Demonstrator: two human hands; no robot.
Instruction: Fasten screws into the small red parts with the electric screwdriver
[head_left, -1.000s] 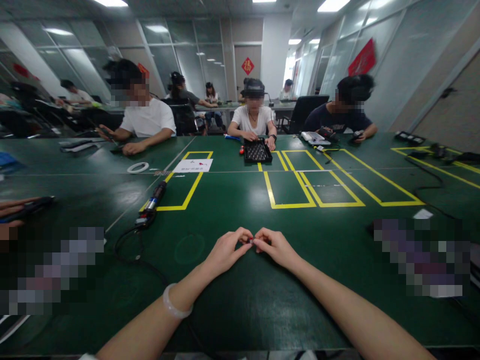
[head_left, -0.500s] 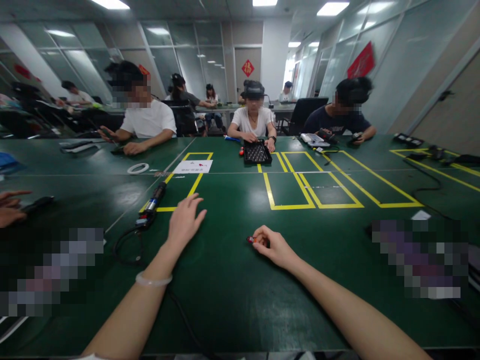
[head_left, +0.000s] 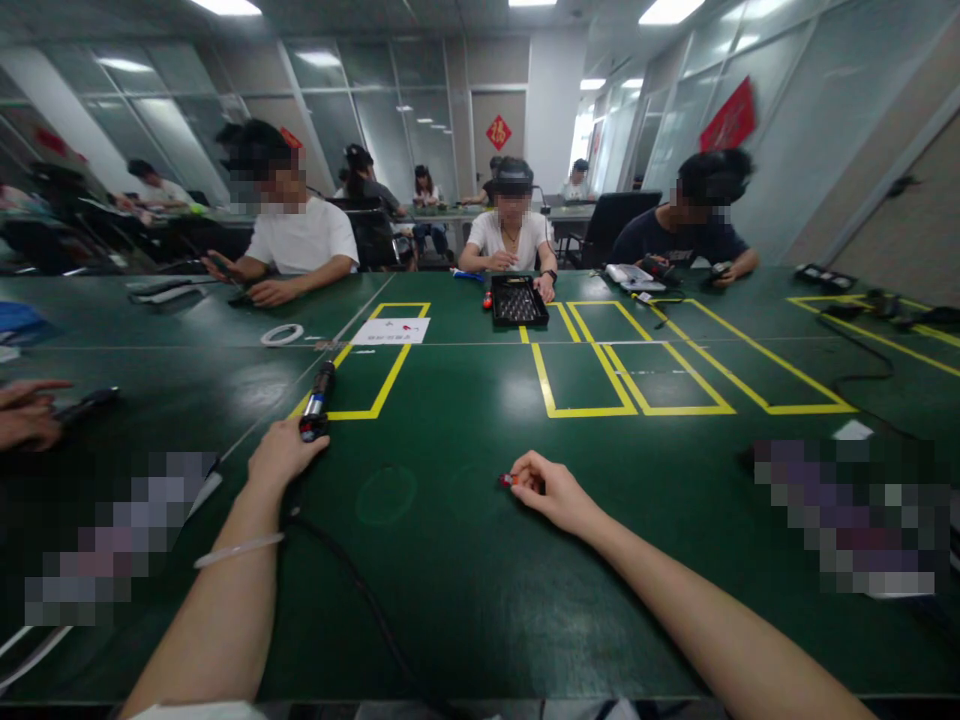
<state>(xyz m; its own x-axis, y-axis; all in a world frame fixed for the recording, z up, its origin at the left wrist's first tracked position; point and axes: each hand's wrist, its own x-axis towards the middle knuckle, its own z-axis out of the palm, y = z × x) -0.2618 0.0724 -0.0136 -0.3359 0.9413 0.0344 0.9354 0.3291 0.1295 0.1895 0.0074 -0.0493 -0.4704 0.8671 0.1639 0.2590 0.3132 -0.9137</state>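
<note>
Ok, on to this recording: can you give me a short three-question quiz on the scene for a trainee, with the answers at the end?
1. Which of the camera wearer's hands holds the small red part?
2. True or false: a pale bracelet circles the wearer's left wrist.
3. What is the wearer's left hand at?
a) the black tray
b) the black cylindrical tool
c) the white ring

Key:
1. The right hand.
2. True.
3. b; the hand is at the tool's near end.
</note>
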